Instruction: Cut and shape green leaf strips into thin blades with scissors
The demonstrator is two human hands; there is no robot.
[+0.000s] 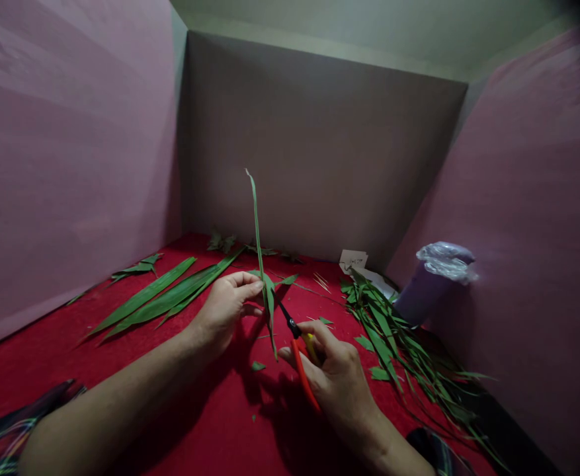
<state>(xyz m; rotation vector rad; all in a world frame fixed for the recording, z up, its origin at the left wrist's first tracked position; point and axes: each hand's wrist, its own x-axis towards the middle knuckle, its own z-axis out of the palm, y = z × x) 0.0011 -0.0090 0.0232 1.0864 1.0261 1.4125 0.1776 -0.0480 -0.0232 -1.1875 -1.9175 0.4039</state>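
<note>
Between thumb and fingers, my left hand pinches a long narrow green leaf that stands upright above the red cloth. Its pale tip points up, and a wider folded part hangs below the fingers. My right hand grips scissors with red and yellow handles and dark blades. The blades point up and left and reach the lower part of the leaf; whether they touch it I cannot tell. Small cut leaf pieces lie on the cloth beneath the hands.
Long green leaves lie at left on the red cloth. A heap of leaves and stems spreads at right, beside a purple bin lined with clear plastic. Thin sticks and a white card lie farther back. Pink walls stand on both sides.
</note>
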